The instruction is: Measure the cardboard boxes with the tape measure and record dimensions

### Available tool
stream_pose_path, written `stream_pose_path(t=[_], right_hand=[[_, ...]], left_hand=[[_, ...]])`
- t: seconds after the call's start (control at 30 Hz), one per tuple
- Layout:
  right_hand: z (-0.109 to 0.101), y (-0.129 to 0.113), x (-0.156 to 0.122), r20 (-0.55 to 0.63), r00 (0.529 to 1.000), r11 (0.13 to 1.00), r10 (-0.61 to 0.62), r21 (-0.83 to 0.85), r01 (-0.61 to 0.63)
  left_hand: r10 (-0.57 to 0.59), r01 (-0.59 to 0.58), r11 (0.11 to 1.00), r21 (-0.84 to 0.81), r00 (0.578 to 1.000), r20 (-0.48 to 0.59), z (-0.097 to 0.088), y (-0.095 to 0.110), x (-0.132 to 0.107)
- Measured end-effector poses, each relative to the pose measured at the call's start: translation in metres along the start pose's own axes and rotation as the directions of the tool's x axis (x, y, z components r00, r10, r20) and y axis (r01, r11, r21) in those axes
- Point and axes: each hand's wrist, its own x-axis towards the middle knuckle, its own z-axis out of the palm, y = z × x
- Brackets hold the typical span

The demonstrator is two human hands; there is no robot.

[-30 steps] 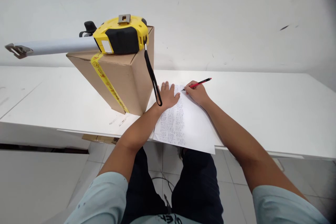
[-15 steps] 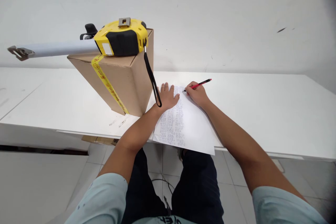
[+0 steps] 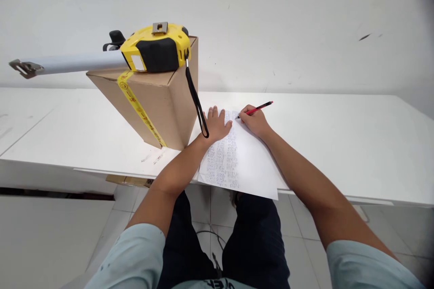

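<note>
A sheet of white paper (image 3: 256,162) lies on the white table, its near edge hanging past the table's front edge. Columns of small handwriting cover its left part; the right part is blank. My left hand (image 3: 217,125) rests flat on the upper left of the sheet, fingers spread. In my right hand (image 3: 256,121) is a red and black pen (image 3: 261,107), pinched between thumb and fingers, its tip at the paper near the top, just right of the written columns. The black wrist strap (image 3: 195,99) of a tape measure passes in front of my left wrist.
Left of the paper stands a cardboard box (image 3: 149,104) with yellow printed tape. On top sits a yellow and black tape measure (image 3: 156,49), its blade reaching out left, with a black object (image 3: 115,39) behind it. A white wall (image 3: 271,31) rises behind the table (image 3: 339,144).
Hardly anything differs. Both hands, the pen and the paper keep their places, and the view has shifted very slightly.
</note>
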Motion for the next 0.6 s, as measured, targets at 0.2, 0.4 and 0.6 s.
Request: stream_pose_path(t=[0.2, 0.4, 0.6], right_hand=[[-0.0007, 0.0004, -0.0007, 0.034, 0.999, 1.0, -0.007, -0.005, 0.008], [-0.0013, 0.0029, 0.001, 0.022, 1.0, 1.0, -0.015, -0.008, 0.015], [-0.0003, 0.0039, 0.0017, 0.016, 0.999, 0.999, -0.032, -0.006, 0.033]], left_hand=[[-0.004, 0.004, 1.0, -0.004, 1.0, 0.002, 0.0004, 0.0, 0.0004], [0.001, -0.001, 1.0, -0.006, 1.0, 0.002, 0.001, -0.0004, 0.001], [-0.005, 0.005, 1.0, -0.012, 1.0, 0.004, 0.0011, 0.0002, 0.0013]])
